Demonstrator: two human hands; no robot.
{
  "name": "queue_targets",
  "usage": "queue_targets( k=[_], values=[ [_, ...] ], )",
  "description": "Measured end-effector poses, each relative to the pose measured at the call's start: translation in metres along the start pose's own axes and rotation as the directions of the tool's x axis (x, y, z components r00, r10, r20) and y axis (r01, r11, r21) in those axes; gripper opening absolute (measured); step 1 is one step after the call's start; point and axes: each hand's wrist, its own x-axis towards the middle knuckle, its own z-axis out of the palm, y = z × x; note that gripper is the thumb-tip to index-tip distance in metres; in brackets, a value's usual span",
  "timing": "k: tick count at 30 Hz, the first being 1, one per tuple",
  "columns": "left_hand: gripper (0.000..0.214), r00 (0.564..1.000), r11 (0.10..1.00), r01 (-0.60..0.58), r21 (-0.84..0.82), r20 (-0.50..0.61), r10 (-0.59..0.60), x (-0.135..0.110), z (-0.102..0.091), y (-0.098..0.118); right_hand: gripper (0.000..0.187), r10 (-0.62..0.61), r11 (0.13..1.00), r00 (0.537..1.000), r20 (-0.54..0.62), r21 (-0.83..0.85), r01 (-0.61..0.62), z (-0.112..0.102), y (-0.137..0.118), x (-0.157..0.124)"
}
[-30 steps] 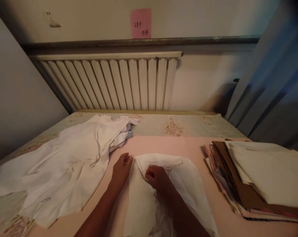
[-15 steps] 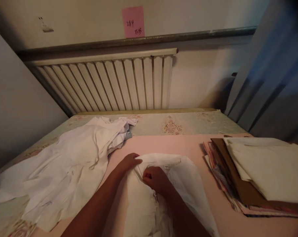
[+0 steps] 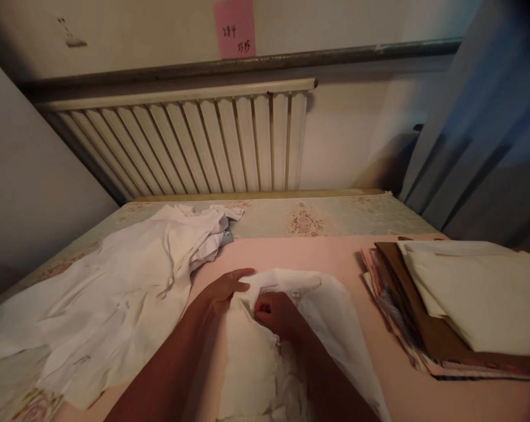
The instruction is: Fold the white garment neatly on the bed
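A white shirt (image 3: 251,363) lies on the pink cloth in front of me, its left side folded inward over the middle. Near the collar a small label shows. My left hand (image 3: 225,290) grips the shirt's upper left edge, thumb on top and fingers around the far side. Curled into a fist, my right hand (image 3: 276,313) holds the fabric just below the collar; its fingertips are hidden. My right forearm covers part of the shirt's front. The right side of the shirt (image 3: 335,328) spreads out flat.
Loose white garments (image 3: 128,264) lie heaped on the left. A stack of folded clothes (image 3: 479,299), white on top of brown, sits at right. Beneath are a pink cloth (image 3: 300,252) and a floral sheet (image 3: 344,217). A radiator (image 3: 203,146) and a blue curtain (image 3: 475,129) border the bed.
My left hand has shifted slightly, its fingers now reaching farther over the shirt's top edge. The right hand stays at nearly the same spot. The view has tilted a little.
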Motion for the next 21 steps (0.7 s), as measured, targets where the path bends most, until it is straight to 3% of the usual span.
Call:
queue_targets(
  k=[3, 6, 13, 18, 21],
  values=[
    [0.087, 0.995, 0.995, 0.003, -0.096, 0.095, 0.006, -0.009, 0.000, 0.000, 0.013, 0.035, 0.998, 0.999, 0.002, 0.059, -0.036, -0.001, 0.001, 0.001],
    [0.087, 0.993, 0.993, 0.010, -0.119, 0.117, 0.004, -0.013, -0.003, -0.004, 0.010, 0.068, 0.995, 0.998, -0.014, 0.079, -0.067, -0.004, 0.001, 0.002],
    [0.083, 0.999, 0.988, -0.017, -0.154, -0.049, 0.010, -0.009, 0.005, -0.010, 0.010, 0.127, 0.992, 0.990, -0.052, 0.028, -0.126, -0.011, 0.003, 0.006],
    [0.081, 0.999, 0.974, -0.035, -0.222, -0.028, 0.030, -0.010, 0.014, -0.007, 0.010, 0.206, 0.979, 0.976, -0.069, 0.007, -0.206, -0.012, 0.002, 0.007],
    [0.080, 0.998, 0.985, -0.043, -0.167, -0.041, 0.036, -0.008, 0.017, -0.009, 0.010, 0.210, 0.978, 0.976, -0.057, 0.021, -0.209, -0.013, 0.002, 0.008]
  ],
)
